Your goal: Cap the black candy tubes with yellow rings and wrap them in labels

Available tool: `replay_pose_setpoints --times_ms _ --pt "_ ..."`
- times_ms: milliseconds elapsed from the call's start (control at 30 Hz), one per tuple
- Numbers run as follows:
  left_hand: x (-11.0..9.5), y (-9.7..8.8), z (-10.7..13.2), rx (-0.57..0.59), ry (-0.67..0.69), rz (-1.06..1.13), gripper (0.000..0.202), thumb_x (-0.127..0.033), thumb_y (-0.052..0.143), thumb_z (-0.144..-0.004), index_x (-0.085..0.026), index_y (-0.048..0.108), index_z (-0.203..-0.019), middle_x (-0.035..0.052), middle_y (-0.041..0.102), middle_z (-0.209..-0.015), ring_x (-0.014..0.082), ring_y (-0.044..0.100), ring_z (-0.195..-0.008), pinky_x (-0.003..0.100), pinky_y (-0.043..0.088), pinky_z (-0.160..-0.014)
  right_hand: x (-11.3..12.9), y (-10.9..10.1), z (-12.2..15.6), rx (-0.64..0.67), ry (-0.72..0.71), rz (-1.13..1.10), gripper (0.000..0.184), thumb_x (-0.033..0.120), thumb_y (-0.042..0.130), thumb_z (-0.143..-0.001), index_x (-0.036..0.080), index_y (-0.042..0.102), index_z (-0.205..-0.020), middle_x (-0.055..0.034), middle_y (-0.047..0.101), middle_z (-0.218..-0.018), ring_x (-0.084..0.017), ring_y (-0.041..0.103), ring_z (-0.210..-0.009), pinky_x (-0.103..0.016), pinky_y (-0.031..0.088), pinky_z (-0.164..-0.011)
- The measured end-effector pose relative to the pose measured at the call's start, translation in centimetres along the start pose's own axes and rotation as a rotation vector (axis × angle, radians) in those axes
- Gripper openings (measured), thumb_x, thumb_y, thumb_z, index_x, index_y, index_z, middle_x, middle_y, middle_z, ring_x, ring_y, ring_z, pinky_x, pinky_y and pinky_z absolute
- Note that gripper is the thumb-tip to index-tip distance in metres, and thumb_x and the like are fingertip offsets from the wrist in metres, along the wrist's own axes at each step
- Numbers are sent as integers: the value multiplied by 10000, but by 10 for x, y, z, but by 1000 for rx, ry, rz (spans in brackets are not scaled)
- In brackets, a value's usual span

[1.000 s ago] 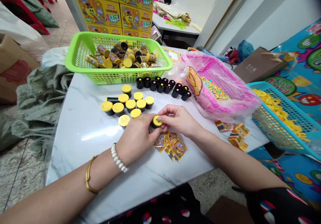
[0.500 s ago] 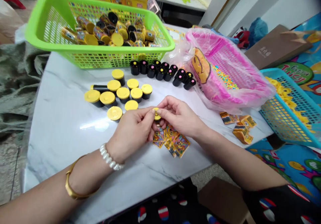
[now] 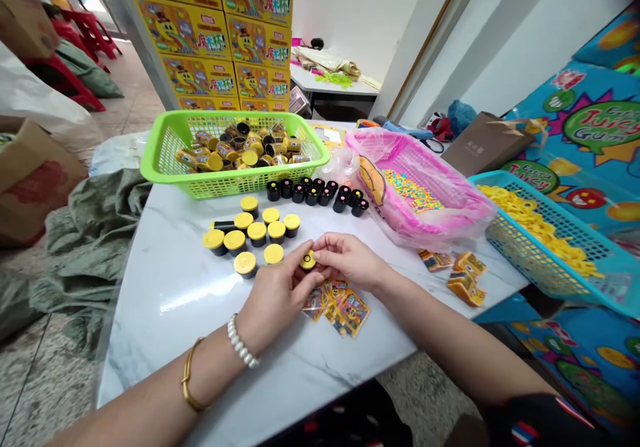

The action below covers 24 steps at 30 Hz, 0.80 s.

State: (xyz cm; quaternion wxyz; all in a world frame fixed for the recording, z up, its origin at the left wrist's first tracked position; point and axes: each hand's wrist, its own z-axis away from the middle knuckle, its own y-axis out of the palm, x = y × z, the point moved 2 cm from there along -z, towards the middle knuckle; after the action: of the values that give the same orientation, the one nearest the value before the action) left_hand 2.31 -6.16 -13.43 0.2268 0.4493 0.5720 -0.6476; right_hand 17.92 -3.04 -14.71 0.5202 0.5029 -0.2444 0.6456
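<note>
Between my two hands is a small black cup with a yellow top [image 3: 307, 261]; a dark ring shows in the middle of that top. My left hand [image 3: 277, 293] is closed round its left side, the thumb low at the near edge. From the right, my right hand [image 3: 353, 261] pinches the same cup with thumb and fingers. Just beneath the hands lie printed orange labels [image 3: 349, 312], partly overlapping. Left of my left hand, several black cups with wide yellow lids [image 3: 257, 232] stand in a group. Beyond them is a row of smaller black cups [image 3: 312, 195] with pink or yellow dots.
A green basket [image 3: 240, 183] of wrapped cups stands at the back. Right of it, a plastic-lined pink basket [image 3: 430, 223] holds coloured beads. A blue basket [image 3: 555, 280] of yellow rings is at far right. Curled labels [image 3: 467, 279] lie near the right edge.
The view has tilted up, showing more stacked boxes. My left thumb has left the cup's top for its near side, and the dark ring on the top is now visible.
</note>
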Motion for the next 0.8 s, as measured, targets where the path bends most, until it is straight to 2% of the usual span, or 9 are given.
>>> replay_pose_setpoints --times_ms 167,300,367,433,500,567,633,700,800 --pt "7 -3 -6 7 -32 -12 331 -293 595 -855 -217 689 -1162 -49 642 -528 112 552 -450 201 411 -469 0 -2 2 -23 15 142 209 255 675 -806 178 488 -861 48 638 -535 -87 592 -418 -166 472 -426" --pt "14 -3 -9 78 -141 85 376 -343 618 -842 -225 681 -1194 -68 601 -478 98 475 -406 196 377 -431 5 -9 3 -19 -9 203 181 258 680 -816 171 522 -823 66 599 -516 -46 500 -378 -126 365 -369" --pt "17 -2 -10 118 -203 148 420 -355 608 -850 -222 649 -1247 -72 595 -466 98 453 -386 198 373 -416 7 -15 4 41 9 129 189 305 681 -825 152 574 -854 31 644 -586 -45 525 -408 -137 398 -391" --pt "18 -2 -10 148 -227 184 440 -357 595 -861 -226 622 -1281 -76 592 -458 99 445 -375 196 367 -404 7 -22 6 89 37 10 242 353 672 -836 138 618 -932 -16 694 -684 -74 613 -504 -174 494 -476" --pt "19 -3 -10 176 -216 194 435 -361 590 -869 -227 616 -1282 -79 596 -457 97 449 -371 191 363 -398 5 -29 6 96 55 -78 298 359 695 -820 133 632 -1002 -42 716 -739 -103 675 -609 -211 557 -582" --pt "18 -3 -9 193 -189 182 411 -356 583 -877 -220 623 -1263 -80 598 -457 95 456 -370 189 363 -401 2 -32 4 89 66 -105 323 333 749 -768 129 632 -990 -36 715 -730 -103 682 -616 -207 564 -599" --pt "17 -5 -10 182 -157 151 380 -338 571 -884 -213 633 -1238 -83 590 -449 95 465 -367 189 369 -414 2 -31 -1 80 71 -104 328 323 782 -720 135 615 -931 -1 690 -673 -74 627 -511 -170 517 -493" --pt "15 -6 -11 166 -115 111 339 -320 559 -887 -216 653 -1196 -85 580 -439 98 483 -375 193 379 -438 4 -25 -9 92 96 -62 336 330 786 -697 156 573 -890 57 629 -576 -45 506 -382 -139 387 -352" --pt "11 -7 -12 151 -52 23 295 -292 555 -876 -229 684 -1134 -76 600 -467 107 531 -414 202 394 -482 11 -10 -18 122 124 152 305 293 752 -718 180 510 -866 124 504 -452 -32 359 -312 -135 229 -302"
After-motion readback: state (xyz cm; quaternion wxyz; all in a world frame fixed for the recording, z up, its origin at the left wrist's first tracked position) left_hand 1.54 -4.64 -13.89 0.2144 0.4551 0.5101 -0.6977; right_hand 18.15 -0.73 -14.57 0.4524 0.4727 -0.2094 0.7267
